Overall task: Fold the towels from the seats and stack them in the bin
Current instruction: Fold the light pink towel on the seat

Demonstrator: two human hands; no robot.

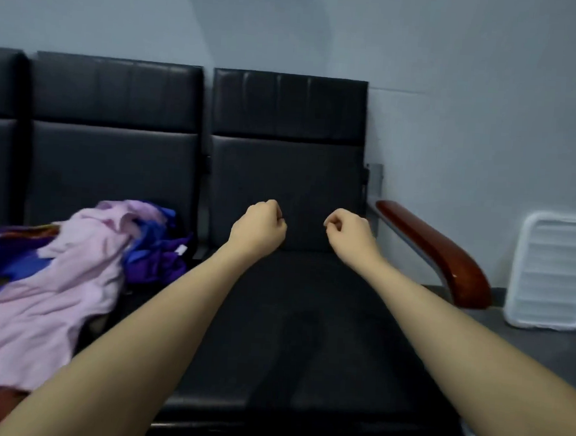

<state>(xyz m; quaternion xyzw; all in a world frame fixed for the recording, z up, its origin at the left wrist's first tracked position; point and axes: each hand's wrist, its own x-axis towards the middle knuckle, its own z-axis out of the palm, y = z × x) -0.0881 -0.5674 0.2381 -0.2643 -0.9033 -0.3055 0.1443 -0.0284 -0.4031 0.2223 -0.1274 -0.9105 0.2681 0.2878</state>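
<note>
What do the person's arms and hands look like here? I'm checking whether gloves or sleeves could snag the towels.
Both forearms are bare up to the frame edge. The left hand and right hand wear no gloves, and no rings, watch or bracelets show. No sleeve is visible on either arm.

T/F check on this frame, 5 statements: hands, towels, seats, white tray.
1. Both hands are curled and hold nothing: left hand, right hand. True.
2. The pink towel lies on the seat under the hands. False: it lies on the seat to the left; the right seat is bare.
3. A blue and purple towel lies bunched beside the pink one. True.
4. The white tray lies flat on a seat. False: it leans against the wall, right of the armrest.
5. The towels are folded. False: crumpled.
</note>
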